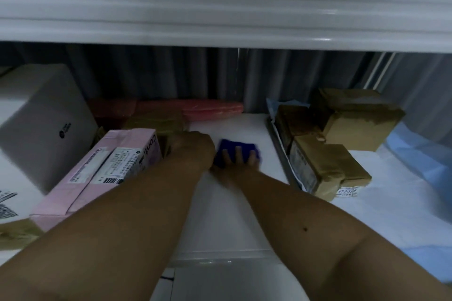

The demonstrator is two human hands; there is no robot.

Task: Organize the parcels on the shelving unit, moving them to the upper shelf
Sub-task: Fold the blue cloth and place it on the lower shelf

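- Head view: a white shelf (227, 203) is seen from above and in front, with both bare forearms reaching onto it; a second white shelf edge (220, 36) runs across overhead, well above the fingers.
- A large white box (46, 124) is stood tilted far to the left of the fingers; beyond it, grey curtain folds (146, 73) are seen behind the shelf.
- A pink box (97, 173) with white printed labels is laid lengthwise just left of the left hand (193, 148); that hand is set against the box's far end, beside a brown parcel (156, 122); its fingers are hidden behind the knuckles, so it cannot be told whether anything is grasped.
- A cluster of brown taped parcels (342, 134) is stacked to the right of the fingers, well apart from them; a grey flat packet (281, 149) is leaned against its near side; pale blue wrapping (415, 154) is spread further right.
- A long red-pink packet (210, 109) is laid along the back, beyond the fingertips.
- The right hand (238, 161) is pressed onto a small blue cloth-like item (227, 148); the fingers (238, 155) are spread over it and curled at its near edge, so the item is gripped against the bare shelf between the two parcel groups; its outline is blurred.
- A small white label (346, 192) is seen at the near foot of the brown cluster.
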